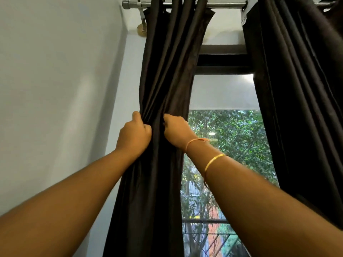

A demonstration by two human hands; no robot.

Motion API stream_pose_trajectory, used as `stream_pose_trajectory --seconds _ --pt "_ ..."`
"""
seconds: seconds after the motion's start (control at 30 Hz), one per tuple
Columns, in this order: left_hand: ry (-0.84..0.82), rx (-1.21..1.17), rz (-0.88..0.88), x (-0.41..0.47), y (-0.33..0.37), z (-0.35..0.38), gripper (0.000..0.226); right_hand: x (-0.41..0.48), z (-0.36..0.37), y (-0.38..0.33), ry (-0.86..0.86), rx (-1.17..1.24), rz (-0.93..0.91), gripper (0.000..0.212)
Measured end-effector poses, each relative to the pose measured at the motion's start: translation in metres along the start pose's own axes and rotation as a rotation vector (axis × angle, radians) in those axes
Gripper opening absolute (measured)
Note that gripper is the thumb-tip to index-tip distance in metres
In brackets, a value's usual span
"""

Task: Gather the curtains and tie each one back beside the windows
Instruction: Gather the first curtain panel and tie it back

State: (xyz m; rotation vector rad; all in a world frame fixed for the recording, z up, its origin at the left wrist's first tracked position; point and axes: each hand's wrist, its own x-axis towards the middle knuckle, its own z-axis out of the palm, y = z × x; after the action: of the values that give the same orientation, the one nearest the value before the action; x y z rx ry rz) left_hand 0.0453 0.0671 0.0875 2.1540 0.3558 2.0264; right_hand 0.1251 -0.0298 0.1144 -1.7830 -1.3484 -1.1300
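A white wall fills the space out past the left hand. High above both hands runs a shiny metal rod, held up by a bracket (it has a round gold bit at the wall). Beyond the right hand are green trees, and lower down a dark railing.

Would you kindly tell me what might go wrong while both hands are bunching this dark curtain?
1. The left hand and right hand both grip the curtain, and no tie is in view; freeing a hand to fetch one may let the folds spread.
2. A hard downward pull could strain the rod and its bracket.
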Motion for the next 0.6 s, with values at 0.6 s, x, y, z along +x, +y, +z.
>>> stream_pose_trajectory --seconds 0.6 --pt "-0.244 -0.004 0.101 -0.041 0.026 0.038 0.082 -0.052 0.010 0.033 0.067 0.346 0.141 0.018"
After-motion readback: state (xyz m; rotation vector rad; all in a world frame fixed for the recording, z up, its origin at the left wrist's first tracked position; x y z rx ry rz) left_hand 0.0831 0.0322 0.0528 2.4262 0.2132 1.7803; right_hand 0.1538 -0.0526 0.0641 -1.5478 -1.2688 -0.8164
